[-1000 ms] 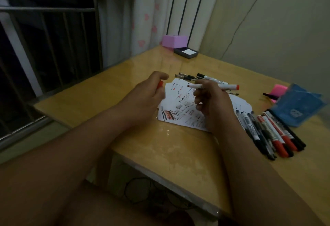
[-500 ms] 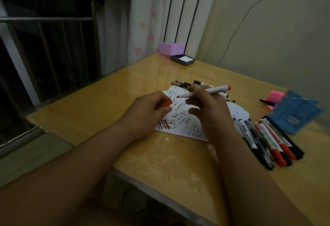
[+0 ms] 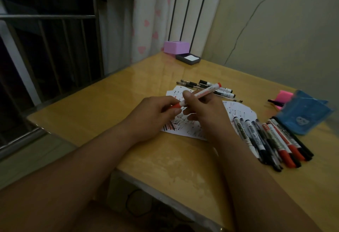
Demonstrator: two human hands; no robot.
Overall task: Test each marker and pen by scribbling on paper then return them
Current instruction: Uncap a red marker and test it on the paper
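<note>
My right hand [image 3: 207, 114] grips a white marker with red ends [image 3: 203, 93], held slantwise over the scribbled white paper [image 3: 236, 110]. My left hand [image 3: 152, 116] pinches the marker's red cap [image 3: 175, 105], which now sits on the marker's lower end. Both hands meet above the paper's left half. A row of several black and red markers [image 3: 271, 140] lies to the right of the paper. A few more pens [image 3: 211, 86] lie beyond the paper.
The wooden table [image 3: 165, 158] has its near edge just below my forearms. A blue pouch [image 3: 304, 114] and a pink pad [image 3: 283, 97] sit at the right. A pink box [image 3: 176, 46] and a dark tray [image 3: 189, 59] stand at the far corner.
My left hand brought the red cap from beside the paper to the marker's tip. My right hand tilted the marker down toward it. The two hands now touch at the cap.
</note>
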